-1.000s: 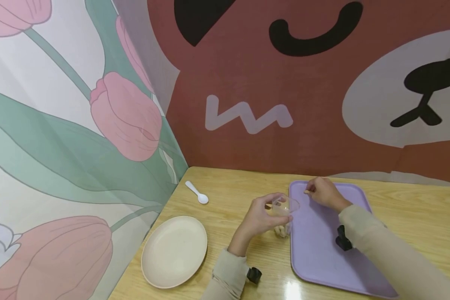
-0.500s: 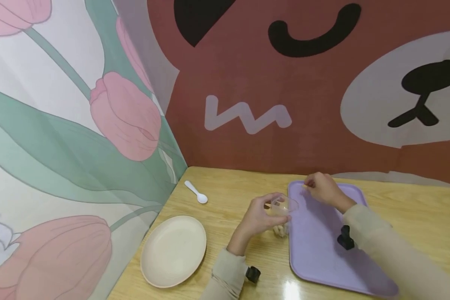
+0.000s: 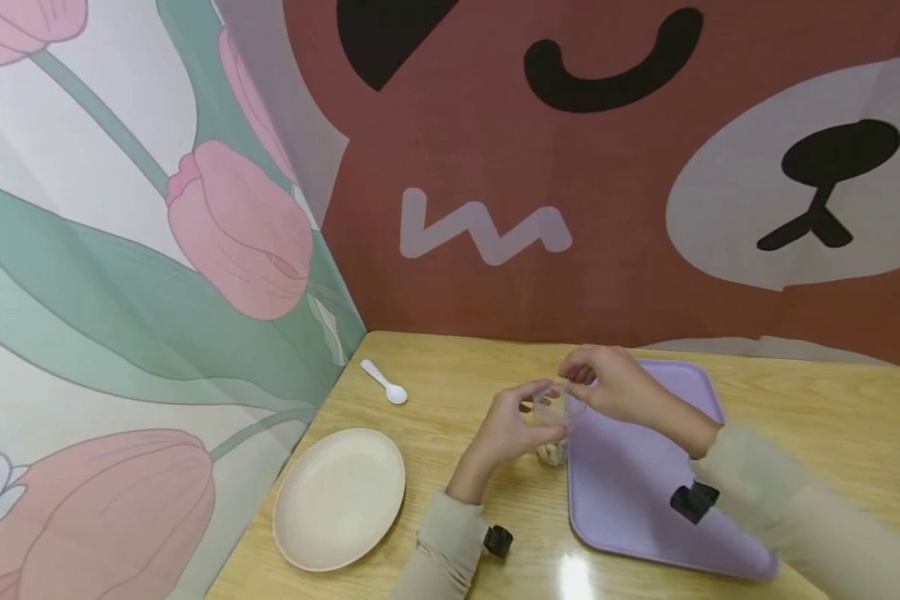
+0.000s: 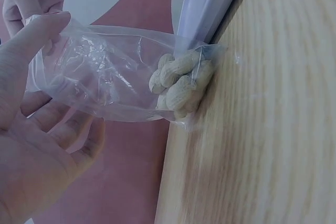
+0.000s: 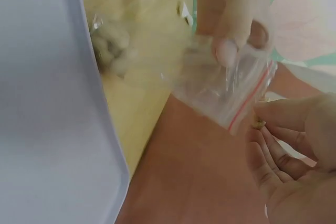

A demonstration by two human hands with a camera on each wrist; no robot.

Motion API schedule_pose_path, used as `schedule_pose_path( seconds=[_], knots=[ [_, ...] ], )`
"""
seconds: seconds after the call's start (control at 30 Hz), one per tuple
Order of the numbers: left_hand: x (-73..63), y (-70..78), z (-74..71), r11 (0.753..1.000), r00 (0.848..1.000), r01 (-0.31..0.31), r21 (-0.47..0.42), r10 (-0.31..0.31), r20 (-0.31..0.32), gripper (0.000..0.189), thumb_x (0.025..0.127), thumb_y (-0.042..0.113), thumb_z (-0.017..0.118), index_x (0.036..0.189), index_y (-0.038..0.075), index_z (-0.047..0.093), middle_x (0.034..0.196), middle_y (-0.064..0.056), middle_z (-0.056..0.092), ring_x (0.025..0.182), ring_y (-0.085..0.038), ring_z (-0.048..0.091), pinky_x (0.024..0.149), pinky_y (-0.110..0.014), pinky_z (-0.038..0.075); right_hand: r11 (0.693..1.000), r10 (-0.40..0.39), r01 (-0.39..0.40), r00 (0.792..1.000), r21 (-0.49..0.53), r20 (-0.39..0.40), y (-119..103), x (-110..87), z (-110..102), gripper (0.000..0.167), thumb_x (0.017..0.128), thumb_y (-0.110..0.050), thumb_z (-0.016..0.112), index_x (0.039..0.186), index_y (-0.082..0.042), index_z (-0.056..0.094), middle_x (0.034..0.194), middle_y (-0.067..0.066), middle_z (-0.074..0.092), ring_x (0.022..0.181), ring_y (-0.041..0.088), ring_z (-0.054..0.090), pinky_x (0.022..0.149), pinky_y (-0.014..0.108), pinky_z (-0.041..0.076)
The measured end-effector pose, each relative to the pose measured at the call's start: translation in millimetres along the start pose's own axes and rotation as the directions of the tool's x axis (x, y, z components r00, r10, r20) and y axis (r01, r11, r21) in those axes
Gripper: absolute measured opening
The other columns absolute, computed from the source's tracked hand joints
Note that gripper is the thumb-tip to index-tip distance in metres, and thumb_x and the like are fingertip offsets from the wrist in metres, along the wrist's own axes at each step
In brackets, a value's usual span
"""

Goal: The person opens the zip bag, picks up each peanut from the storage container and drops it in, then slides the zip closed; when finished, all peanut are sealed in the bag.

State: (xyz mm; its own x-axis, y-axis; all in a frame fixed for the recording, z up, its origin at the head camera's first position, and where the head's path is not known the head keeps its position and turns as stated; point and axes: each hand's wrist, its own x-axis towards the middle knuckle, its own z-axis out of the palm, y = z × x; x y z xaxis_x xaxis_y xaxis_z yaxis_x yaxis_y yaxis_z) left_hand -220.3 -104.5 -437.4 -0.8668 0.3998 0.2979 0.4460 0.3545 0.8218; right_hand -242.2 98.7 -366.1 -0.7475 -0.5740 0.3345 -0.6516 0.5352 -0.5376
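My left hand [image 3: 508,432] grips a clear zip bag [image 4: 113,69] near its top, thumb on one side and fingers on the other. The bag hangs upright, its mouth spread. Several unshelled peanuts [image 4: 181,82] lie in its bottom, close to the table and the tray's left edge. At the bag's mouth, my right hand [image 3: 617,387] pinches a small tan peanut [image 5: 258,125] between thumb and fingers. Most of that peanut is hidden by the fingertips. The red zip line of the bag shows beside it in the right wrist view.
A purple tray [image 3: 637,492] lies on the wooden table under my right forearm. To the left of my left hand is a cream plate [image 3: 341,500], with a white spoon [image 3: 385,383] behind it. Printed cloth walls [image 3: 457,300] border the table's back and left.
My right hand, holding the peanut, has moved left from above the tray's far left corner to the bag's mouth. The left hand keeps holding the bag in about the same place.
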Motion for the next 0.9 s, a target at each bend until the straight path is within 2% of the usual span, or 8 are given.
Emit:
schedule_pose_path(
  seconds=[0.13,0.3,0.53,0.73,0.87,0.9],
  knots=[
    [-0.8,-0.8,-1.1,1.0,1.0,0.009,-0.001,-0.009,-0.001,0.063,0.083,0.024,0.081,0.138,0.004,0.056,0.122,-0.007,0.068,0.112,-0.016,0.06,0.091,-0.029,0.047,1.0,0.004,-0.004,1.0,0.013,0.017,-6,-2.6,4,0.008,0.086,-0.004,0.076,0.093,-0.006,0.073,0.084,-0.004,0.065,0.075,0.011,0.061,0.068,0.033,0.054],
    [-0.4,-1.3,-1.1,1.0,1.0,0.016,0.015,-0.016,-0.009,0.062,0.082,0.024,0.082,0.137,0.005,0.058,0.124,0.0,0.066,0.11,-0.01,0.06,0.091,-0.027,0.048,1.0,-0.002,0.002,1.0,0.005,0.009,-7,-4.3,6,0.009,0.086,-0.003,0.076,0.093,-0.007,0.073,0.084,-0.004,0.066,0.074,0.01,0.061,0.067,0.032,0.053],
    [0.4,-0.6,-0.9,1.0,1.0,0.013,0.018,-0.012,-0.02,0.061,0.081,0.022,0.083,0.136,0.007,0.06,0.124,0.001,0.065,0.109,-0.009,0.059,0.091,-0.028,0.048,1.0,0.001,-0.001,1.0,0.009,0.016,-10,-4.8,7,0.011,0.086,-0.002,0.075,0.096,-0.005,0.073,0.085,-0.004,0.066,0.075,0.011,0.062,0.068,0.036,0.055],
    [0.5,-0.2,-0.9,1.0,1.0,0.003,0.029,-0.002,-0.028,0.058,0.081,0.023,0.083,0.133,0.01,0.062,0.124,0.004,0.065,0.111,-0.01,0.059,0.09,-0.028,0.048,1.0,0.011,-0.011,1.0,-0.005,0.008,-13,-5.4,7,0.01,0.088,-0.007,0.074,0.098,-0.004,0.074,0.085,-0.004,0.066,0.076,0.01,0.061,0.069,0.033,0.053],
    [-0.2,0.5,-0.6,1.0,0.999,0.016,0.023,-0.016,-0.031,0.058,0.081,0.024,0.083,0.133,0.011,0.062,0.125,0.005,0.065,0.112,-0.013,0.06,0.091,-0.029,0.047,1.0,-0.012,0.012,1.0,0.02,-0.009,-17,-10.2,6,0.001,0.089,-0.008,0.074,0.09,-0.009,0.073,0.079,-0.009,0.062,0.072,0.007,0.058,0.067,0.031,0.052],
    [-0.2,0.9,-0.5,0.999,0.999,0.022,0.024,-0.021,-0.034,0.058,0.081,0.025,0.083,0.133,0.011,0.062,0.124,0.005,0.065,0.113,-0.013,0.06,0.092,-0.03,0.046,0.999,-0.017,0.018,1.0,0.028,-0.02,-19,-12.4,6,0.004,0.089,-0.008,0.074,0.086,-0.011,0.072,0.077,-0.011,0.06,0.069,0.006,0.056,0.065,0.03,0.052]
  ],
)
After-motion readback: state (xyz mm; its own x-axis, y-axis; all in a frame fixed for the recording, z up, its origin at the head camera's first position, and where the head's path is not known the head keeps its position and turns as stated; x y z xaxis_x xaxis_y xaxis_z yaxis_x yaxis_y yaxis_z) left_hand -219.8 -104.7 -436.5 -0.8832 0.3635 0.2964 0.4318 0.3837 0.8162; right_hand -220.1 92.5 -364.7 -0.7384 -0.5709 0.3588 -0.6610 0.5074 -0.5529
